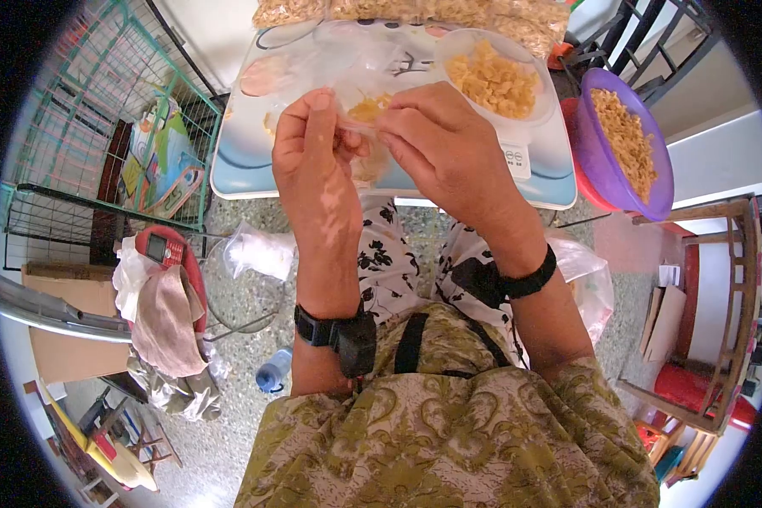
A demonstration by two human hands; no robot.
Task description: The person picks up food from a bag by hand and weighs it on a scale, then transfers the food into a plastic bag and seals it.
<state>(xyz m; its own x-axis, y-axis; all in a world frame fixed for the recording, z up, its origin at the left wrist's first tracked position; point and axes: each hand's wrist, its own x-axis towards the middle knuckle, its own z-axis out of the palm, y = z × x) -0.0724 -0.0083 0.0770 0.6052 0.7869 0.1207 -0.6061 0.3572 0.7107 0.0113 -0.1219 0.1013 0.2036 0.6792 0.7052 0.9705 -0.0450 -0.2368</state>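
Both hands are raised over the near part of a small white and blue table (250,173). My left hand (317,161) and my right hand (449,152) pinch the top of a clear plastic bag (370,162) between them. Yellowish pieces show through the bag between the fingers. Beyond the hands lie more thin clear bags (313,63). To the right, a white bowl (549,106) of yellow flat pieces (491,76) stands on a white scale (516,159). The fingertips partly hide the held plastic.
Filled clear bags (415,10) line the table's far edge. At right is a purple basin (591,161) of light brown pieces. A green wire cage (68,127) stands left, above a red stool (196,288) with cloths and a phone (164,249). A blue bottle (273,371) lies on the floor.
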